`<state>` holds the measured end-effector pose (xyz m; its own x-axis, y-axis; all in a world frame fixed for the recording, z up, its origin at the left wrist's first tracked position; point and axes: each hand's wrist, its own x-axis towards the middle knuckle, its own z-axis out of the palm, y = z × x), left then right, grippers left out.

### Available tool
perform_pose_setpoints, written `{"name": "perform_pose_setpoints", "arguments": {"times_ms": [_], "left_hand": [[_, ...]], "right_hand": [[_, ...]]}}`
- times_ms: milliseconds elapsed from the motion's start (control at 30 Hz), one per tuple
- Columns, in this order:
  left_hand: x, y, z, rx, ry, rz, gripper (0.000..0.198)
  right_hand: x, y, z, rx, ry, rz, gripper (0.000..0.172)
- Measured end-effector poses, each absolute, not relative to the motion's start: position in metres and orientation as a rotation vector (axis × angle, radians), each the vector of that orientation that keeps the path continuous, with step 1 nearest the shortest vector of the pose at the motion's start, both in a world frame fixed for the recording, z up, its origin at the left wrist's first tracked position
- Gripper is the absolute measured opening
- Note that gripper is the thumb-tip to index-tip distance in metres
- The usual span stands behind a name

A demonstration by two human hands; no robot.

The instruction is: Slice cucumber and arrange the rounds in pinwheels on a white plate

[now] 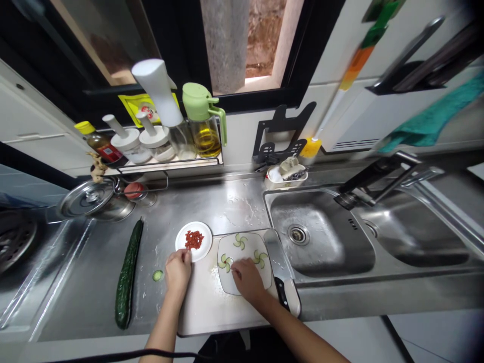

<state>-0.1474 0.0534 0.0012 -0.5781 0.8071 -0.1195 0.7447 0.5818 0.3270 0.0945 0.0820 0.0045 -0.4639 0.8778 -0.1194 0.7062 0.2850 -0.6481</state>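
My left hand [178, 271] is closed, its fingertips at the near rim of a small round white plate [205, 253]. On that plate lies a heap of small red pieces [194, 239], perhaps dried berries. My right hand [247, 278] pinches over a square whitish plate [230, 287]; whatever sits between its fingertips is too small to name. Thin cucumber slices form three pinwheels there: one at the back [240, 241], one at the right [260, 258], one at the left [224, 263]. A tiny red spot shows on the left one. Underneath is a pale cutting board [204, 312].
A cleaver [278, 254] lies along the board's right edge, beside the double sink [321, 272]. On the left are a whole cucumber [128, 277], a cucumber piece [158, 275] and a lidded pot [94, 199]. Behind stands a rack [170, 165] with seasoning jars and an oil bottle [206, 126].
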Motion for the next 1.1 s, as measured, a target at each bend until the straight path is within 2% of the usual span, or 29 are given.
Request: {"name": "perform_pose_setpoints", "arguments": {"times_ms": [333, 567, 767, 1100], "left_hand": [[-0.142, 0.065, 0.006, 1.223, 2.598, 0.23, 0.031], [-0.124, 0.061, 0.018, 1.245, 2.496, 0.452, 0.025], [-0.069, 0.085, 0.028, 1.497, 2.169, 0.692, 0.021], [-0.019, 0.122, 0.015, 1.729, 1.995, 0.607, 0.016]], "right_hand": [[0.096, 0.082, 0.009, -1.453, -2.303, 0.941, 0.017], [0.105, 0.089, 0.013, -1.479, -2.32, 0.904, 0.016], [0.116, 0.104, 0.014, -1.517, -2.306, 0.849, 0.017], [0.126, 0.131, 0.008, -1.572, -2.246, 0.784, 0.02]]}}
